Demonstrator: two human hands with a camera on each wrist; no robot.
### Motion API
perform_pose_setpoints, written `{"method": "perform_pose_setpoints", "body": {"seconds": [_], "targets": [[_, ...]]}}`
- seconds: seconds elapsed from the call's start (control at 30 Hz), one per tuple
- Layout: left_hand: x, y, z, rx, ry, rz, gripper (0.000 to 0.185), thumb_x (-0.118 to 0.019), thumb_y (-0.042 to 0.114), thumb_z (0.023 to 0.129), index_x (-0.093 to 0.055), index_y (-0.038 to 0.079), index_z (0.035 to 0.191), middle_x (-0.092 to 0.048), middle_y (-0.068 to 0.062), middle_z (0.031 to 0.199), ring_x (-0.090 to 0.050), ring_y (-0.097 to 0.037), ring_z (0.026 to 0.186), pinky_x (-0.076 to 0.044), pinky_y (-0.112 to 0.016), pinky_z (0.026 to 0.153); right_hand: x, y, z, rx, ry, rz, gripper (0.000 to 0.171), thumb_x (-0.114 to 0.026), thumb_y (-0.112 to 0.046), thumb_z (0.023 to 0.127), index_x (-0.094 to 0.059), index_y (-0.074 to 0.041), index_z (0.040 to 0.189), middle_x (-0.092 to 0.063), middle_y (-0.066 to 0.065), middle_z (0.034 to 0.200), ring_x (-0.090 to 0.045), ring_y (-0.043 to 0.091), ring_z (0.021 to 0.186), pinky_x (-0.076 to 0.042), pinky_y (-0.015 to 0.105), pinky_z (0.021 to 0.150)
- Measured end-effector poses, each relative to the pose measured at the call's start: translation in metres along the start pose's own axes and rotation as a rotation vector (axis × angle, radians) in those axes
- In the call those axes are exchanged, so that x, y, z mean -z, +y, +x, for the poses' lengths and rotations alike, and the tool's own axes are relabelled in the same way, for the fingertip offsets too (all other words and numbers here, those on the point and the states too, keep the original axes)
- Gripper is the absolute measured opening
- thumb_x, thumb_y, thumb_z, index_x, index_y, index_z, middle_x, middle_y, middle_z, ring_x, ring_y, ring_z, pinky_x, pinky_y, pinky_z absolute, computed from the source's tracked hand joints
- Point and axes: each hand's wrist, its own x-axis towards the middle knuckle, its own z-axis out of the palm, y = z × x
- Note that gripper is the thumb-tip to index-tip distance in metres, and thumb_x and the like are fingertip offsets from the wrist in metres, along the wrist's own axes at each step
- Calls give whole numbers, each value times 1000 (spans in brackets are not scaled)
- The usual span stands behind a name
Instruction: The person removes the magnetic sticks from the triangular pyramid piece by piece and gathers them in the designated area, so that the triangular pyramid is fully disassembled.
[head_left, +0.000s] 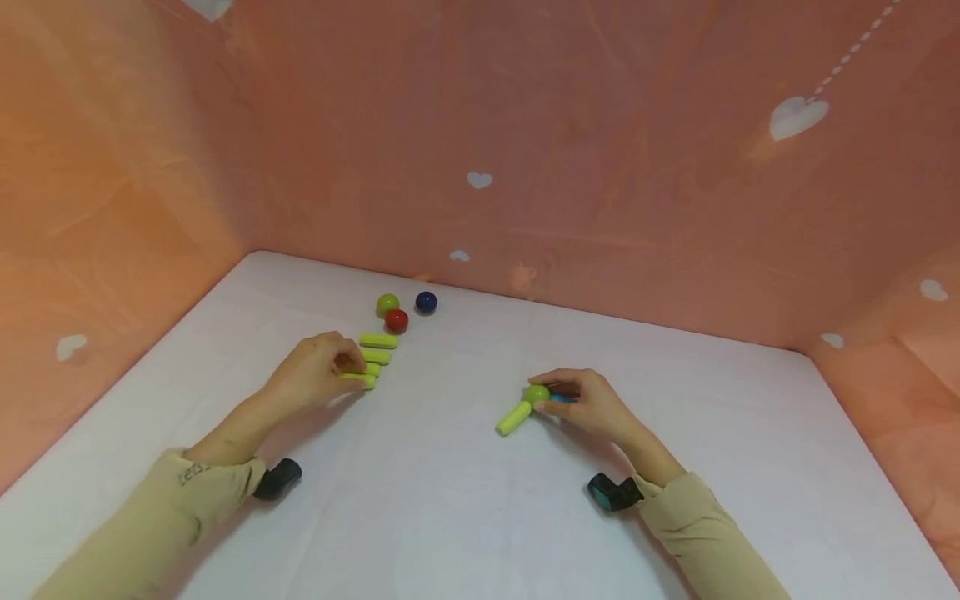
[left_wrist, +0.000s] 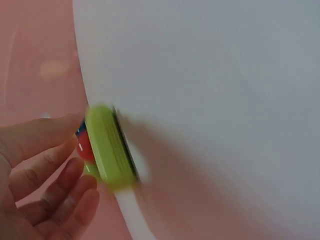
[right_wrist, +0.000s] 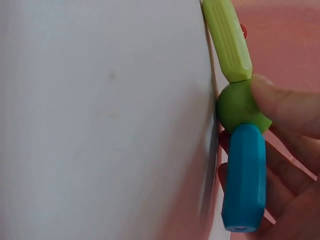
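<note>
At the left of the white table, my left hand (head_left: 318, 371) has its thumb and bent fingers over the nearest yellow-green sticks (head_left: 378, 341) of a row. In the left wrist view its thumb reaches the blurred nearest stick (left_wrist: 112, 147); I cannot tell whether it pinches it. My right hand (head_left: 585, 402) grips a green ball (head_left: 537, 393) between thumb and fingers. A yellow-green stick (head_left: 513, 418) meets the ball on one side and points toward the front left. A blue stick (right_wrist: 243, 177) joins its other side, along the palm; the fingers partly cover it in the head view.
Beyond the row of sticks lie a green ball (head_left: 387, 304), a red ball (head_left: 397, 321) and a dark blue ball (head_left: 426, 302). Orange cloth (head_left: 585, 208) with white hearts rises behind the white table (head_left: 435, 483) and at its sides.
</note>
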Motion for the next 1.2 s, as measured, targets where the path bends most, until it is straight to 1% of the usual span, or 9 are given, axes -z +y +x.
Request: {"method": "perform_pose_setpoints", "body": {"seconds": [0.13, 0.27, 0.37, 0.43, 0.63, 0.83, 0.97, 1.07, 1.2], "targets": [[-14, 15, 7, -53, -3, -10, 11, -74, 10, 80, -67, 3, 85, -60, -7, 82, -57, -21, 77, -47, -35, 72, -1, -1, 2, 15, 12, -4, 34, -73, -13, 84, -68, -4, 116, -68, 11, 116, -65, 24, 104, -52, 39, 90], [-32, 28, 15, -114, -35, -63, 10, -73, 11, 81, -67, 4, 86, -59, -4, 79, -55, -19, 76, -46, -30, 69, -2, -1, 3, 15, 28, 0, 33, -74, -14, 83, -68, -5, 115, -69, 10, 113, -65, 22, 99, -53, 36, 86], [-42, 36, 19, -126, -66, -94, 11, -72, 10, 82, -67, 3, 88, -59, -4, 79, -55, -18, 77, -46, -27, 68, -3, -1, 3, 3, 33, 4, 33, -74, -15, 83, -69, -5, 114, -69, 10, 112, -66, 22, 98, -54, 36, 85], [-45, 40, 21, -134, -85, -98, 12, -72, 10, 82, -67, 3, 90, -60, -5, 80, -55, -18, 77, -46, -27, 68, -4, -1, 3, -5, 36, -4, 33, -74, -16, 84, -69, -5, 114, -70, 9, 111, -66, 22, 98, -54, 36, 85], [-50, 52, 28, -90, -162, -122, 22, -73, 16, 83, -67, 3, 99, -62, -7, 88, -54, -17, 79, -46, -28, 72, -4, -5, 3, -22, 64, -15, 31, -74, -17, 83, -70, -6, 112, -71, 8, 106, -66, 22, 96, -54, 37, 84], [-61, 65, 36, -59, -253, -158, 33, -76, 21, 82, -65, 5, 109, -63, -6, 96, -54, -16, 85, -47, -30, 79, -6, -9, 3, -51, 86, -15, 30, -74, -19, 83, -70, -6, 110, -71, 9, 103, -66, 22, 95, -55, 36, 82], [-70, 73, 42, -80, -278, -168, 37, -78, 20, 80, -64, 5, 111, -63, -5, 96, -54, -16, 84, -46, -29, 78, -8, -8, 2, -64, 104, -33, 30, -74, -21, 84, -70, -6, 109, -71, 10, 101, -67, 23, 93, -55, 37, 80], [-77, 78, 46, -91, -283, -179, 38, -78, 18, 79, -64, 4, 111, -64, -5, 96, -54, -16, 84, -47, -29, 78, -9, -8, 2, -69, 120, -54, 29, -74, -23, 84, -71, -6, 107, -72, 9, 98, -67, 22, 90, -55, 36, 79], [-83, 83, 48, -53, -291, -209, 35, -77, 13, 80, -64, 5, 111, -63, -5, 97, -54, -16, 85, -48, -29, 79, -10, -9, 3, -77, 132, -68, 28, -75, -24, 83, -71, -8, 105, -72, 6, 96, -67, 20, 88, -55, 35, 77]]}}
